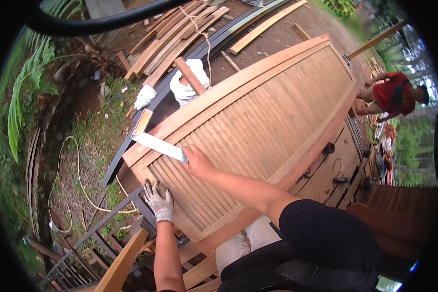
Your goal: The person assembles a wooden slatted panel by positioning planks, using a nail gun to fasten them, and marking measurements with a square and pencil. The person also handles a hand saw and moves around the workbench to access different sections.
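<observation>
A wooden louvered door (272, 117), with a smooth frame around its slats, lies tilted across the view in front of me. My right hand (198, 161), bare, grips the end of the pale metal blade of a try square (160, 146). The square's orange-brown stock (142, 121) reaches over the door's far left corner. My left hand (158, 200) wears a white glove with dark, dirty fingertips. It lies with fingers spread on the door's left end rail, holding nothing.
Beyond the door, planks (180, 36) lie piled beside long dark beams (219, 44) and a white sack (189, 80). A person in a red shirt (394, 95) stands at the right. A pale hose (78, 160) curls over the grass; a dark metal railing (95, 238) is at lower left.
</observation>
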### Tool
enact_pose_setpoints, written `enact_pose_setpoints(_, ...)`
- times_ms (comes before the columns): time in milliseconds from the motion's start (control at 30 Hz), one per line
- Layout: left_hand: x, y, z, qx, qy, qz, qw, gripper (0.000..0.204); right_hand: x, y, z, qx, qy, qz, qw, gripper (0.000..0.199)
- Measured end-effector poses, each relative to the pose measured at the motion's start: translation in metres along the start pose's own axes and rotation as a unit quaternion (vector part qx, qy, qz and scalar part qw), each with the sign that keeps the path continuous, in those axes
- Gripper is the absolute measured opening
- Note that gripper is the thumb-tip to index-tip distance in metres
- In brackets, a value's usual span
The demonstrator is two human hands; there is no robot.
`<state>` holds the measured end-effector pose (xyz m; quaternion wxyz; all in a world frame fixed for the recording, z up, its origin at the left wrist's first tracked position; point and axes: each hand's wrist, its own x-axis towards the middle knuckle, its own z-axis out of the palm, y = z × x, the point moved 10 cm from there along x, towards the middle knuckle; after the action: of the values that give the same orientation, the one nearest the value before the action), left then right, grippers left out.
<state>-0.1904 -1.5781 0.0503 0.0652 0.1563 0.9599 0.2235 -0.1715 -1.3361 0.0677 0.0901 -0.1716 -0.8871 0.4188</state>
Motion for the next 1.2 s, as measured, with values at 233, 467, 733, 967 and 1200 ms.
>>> enact_pose_setpoints(233, -0.249, 0.086, 0.040, -0.098, -0.251, 0.109, 0.957, 0.049, -0.207, 0.093, -0.132, -0.086, 0.056, 0.148, 0.984, 0.041)
enact_pose_setpoints(467, -0.251, 0.088, 0.079, 0.041, -0.444, 0.066, 0.893, 0.035, -0.274, 0.133, -0.115, -0.146, -0.044, 0.140, 0.978, 0.023)
enact_pose_setpoints(733, -0.233, 0.101, 0.088, -0.017, -0.392, 0.073, 0.917, 0.030, -0.336, 0.122, -0.175, 0.001, -0.101, 0.149, 0.984, 0.036)
enact_pose_setpoints(967, -0.334, 0.240, 0.134, -0.334, -0.528, -0.020, 0.781, 0.029, -0.444, 0.048, -0.235, 0.128, -0.199, -0.085, 0.968, 0.036)
enact_pose_setpoints(1200, -0.397, 0.447, 0.062, -0.090, -0.409, 0.495, 0.761, 0.027, -0.471, 0.042, -0.290, 0.100, -0.216, -0.124, 0.963, 0.030)
